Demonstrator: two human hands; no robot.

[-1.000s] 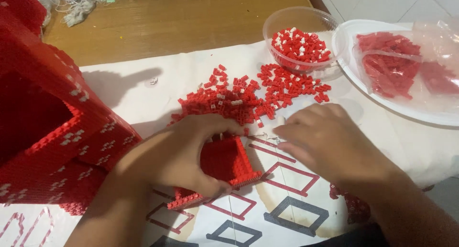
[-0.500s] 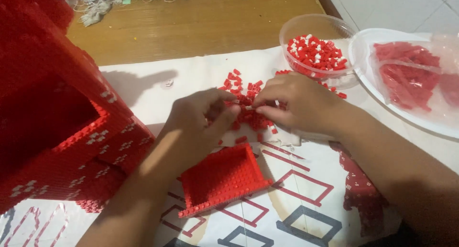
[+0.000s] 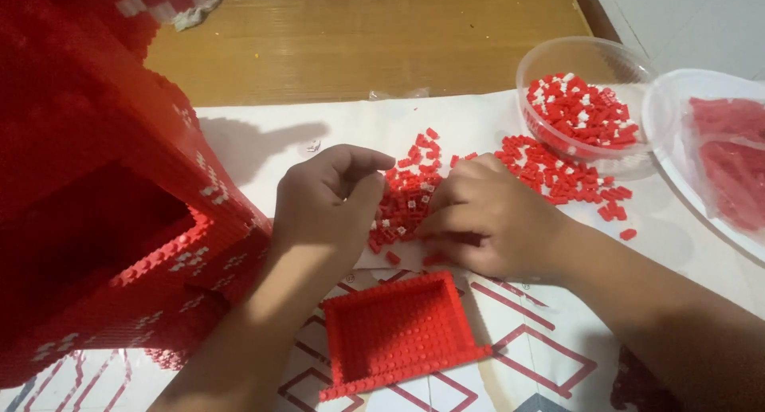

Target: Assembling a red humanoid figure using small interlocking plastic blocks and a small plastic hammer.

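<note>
white sheet (image 3: 263, 133), loose bricks (image 3: 406, 201) half hidden under hands

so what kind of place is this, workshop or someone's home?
Probably a home hobby spot, not a workshop. Both hands pick through loose red bricks on a paper sheet laid over a wooden surface. A clear plastic tub holds more, beside a big red brick-built model.
</note>
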